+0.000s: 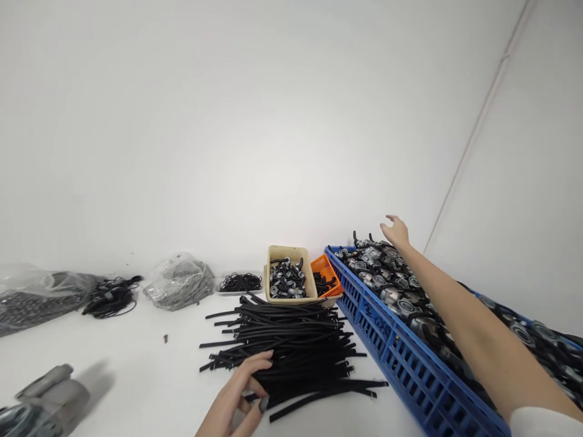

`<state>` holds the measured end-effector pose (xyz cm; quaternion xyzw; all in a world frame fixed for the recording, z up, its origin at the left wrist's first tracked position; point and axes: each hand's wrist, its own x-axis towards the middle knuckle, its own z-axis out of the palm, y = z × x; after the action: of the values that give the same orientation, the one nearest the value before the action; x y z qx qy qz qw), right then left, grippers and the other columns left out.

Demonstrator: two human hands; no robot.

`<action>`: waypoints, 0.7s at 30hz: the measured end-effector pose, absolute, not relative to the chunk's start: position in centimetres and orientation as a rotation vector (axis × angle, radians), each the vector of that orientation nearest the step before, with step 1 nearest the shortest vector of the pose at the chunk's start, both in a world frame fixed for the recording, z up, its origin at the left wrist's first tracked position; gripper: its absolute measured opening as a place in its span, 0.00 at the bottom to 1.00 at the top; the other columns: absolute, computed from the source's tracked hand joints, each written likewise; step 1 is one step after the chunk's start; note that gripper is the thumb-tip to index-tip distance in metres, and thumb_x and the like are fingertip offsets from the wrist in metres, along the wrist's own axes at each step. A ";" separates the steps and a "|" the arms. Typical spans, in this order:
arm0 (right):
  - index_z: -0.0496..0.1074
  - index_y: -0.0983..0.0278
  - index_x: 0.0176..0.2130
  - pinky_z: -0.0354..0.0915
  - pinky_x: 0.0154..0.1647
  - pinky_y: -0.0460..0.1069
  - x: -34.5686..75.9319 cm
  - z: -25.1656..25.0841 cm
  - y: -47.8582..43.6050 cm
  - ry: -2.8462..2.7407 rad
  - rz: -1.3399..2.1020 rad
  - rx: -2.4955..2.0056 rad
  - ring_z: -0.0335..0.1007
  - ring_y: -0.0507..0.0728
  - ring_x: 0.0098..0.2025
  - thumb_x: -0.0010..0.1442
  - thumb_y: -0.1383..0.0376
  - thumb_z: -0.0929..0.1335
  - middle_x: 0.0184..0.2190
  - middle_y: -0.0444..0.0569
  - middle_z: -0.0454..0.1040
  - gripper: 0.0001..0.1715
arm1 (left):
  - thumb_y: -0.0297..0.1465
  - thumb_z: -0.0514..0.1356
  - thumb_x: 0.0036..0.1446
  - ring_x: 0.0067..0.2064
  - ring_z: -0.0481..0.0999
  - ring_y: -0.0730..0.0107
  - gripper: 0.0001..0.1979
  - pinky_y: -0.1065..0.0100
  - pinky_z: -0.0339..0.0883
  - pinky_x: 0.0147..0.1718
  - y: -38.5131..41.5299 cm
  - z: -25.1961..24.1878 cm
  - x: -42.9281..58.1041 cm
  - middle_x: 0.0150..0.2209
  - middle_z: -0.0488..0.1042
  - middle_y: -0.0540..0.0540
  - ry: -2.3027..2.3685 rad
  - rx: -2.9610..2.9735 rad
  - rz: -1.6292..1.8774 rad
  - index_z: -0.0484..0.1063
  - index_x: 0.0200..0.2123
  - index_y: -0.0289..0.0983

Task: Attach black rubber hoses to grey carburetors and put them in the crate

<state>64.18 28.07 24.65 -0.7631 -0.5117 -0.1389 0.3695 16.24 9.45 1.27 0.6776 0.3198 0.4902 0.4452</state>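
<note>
My left hand point(241, 394) is at the near-left edge of a pile of black rubber tubes point(296, 340), thumb and fingers bent and apart. No tube shows clearly in its grasp. My right arm reaches across a blue plastic crate point(364, 328) filled with metal parts that have short black hoses point(405, 303). Over the crate's far end, against the wall, my right hand point(395, 232) is raised with its fingers apart and nothing visible in them. Both hands are apart from each other.
Behind the tubes stand a cream bin point(291, 247) of small metal-and-black fittings and an orange basket point(336, 285). Leftward are a tray of black rings point(240, 281), plastic bags of parts point(180, 282) and a black bundle point(112, 296). A grey metal part point(59, 400) lies front left.
</note>
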 end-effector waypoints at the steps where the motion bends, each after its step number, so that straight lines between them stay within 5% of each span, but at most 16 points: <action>1: 0.55 0.75 0.63 0.48 0.65 0.57 62.3 25.2 28.5 -1.373 -0.391 -1.913 0.51 0.65 0.66 0.64 0.65 0.56 0.63 0.66 0.58 0.31 | 0.41 0.54 0.61 0.38 0.73 0.62 0.16 0.65 0.66 0.33 9.4 1.4 16.2 0.60 0.66 0.41 0.790 1.688 1.200 0.71 0.51 0.47; 6: 0.67 0.67 0.56 0.61 0.55 0.47 49.5 24.0 31.9 -1.975 -0.227 -1.701 0.69 0.55 0.51 0.63 0.69 0.59 0.53 0.54 0.73 0.23 | 0.38 0.50 0.65 0.42 0.72 0.62 0.16 0.64 0.66 0.38 9.7 1.4 15.5 0.61 0.62 0.39 0.764 1.772 1.052 0.66 0.54 0.45; 11: 0.80 0.58 0.35 0.66 0.36 0.43 38.2 16.7 34.4 -2.502 0.123 -1.623 0.75 0.55 0.35 0.42 0.70 0.76 0.34 0.43 0.81 0.17 | 0.35 0.50 0.65 0.43 0.71 0.64 0.15 0.65 0.66 0.38 10.0 1.0 15.2 0.59 0.62 0.40 0.739 1.858 0.992 0.62 0.54 0.45; 21: 0.78 0.64 0.41 0.66 0.38 0.45 39.5 10.8 36.3 -2.251 0.057 -1.648 0.74 0.55 0.40 0.48 0.72 0.73 0.39 0.49 0.79 0.17 | 0.28 0.53 0.62 0.42 0.71 0.68 0.13 0.69 0.67 0.37 9.6 2.0 15.2 0.56 0.65 0.43 0.744 1.914 1.026 0.64 0.49 0.43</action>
<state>39.48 36.32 10.79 -0.5815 -0.7943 0.0201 0.1748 15.19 9.63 2.02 0.7603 0.2955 0.4074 0.4108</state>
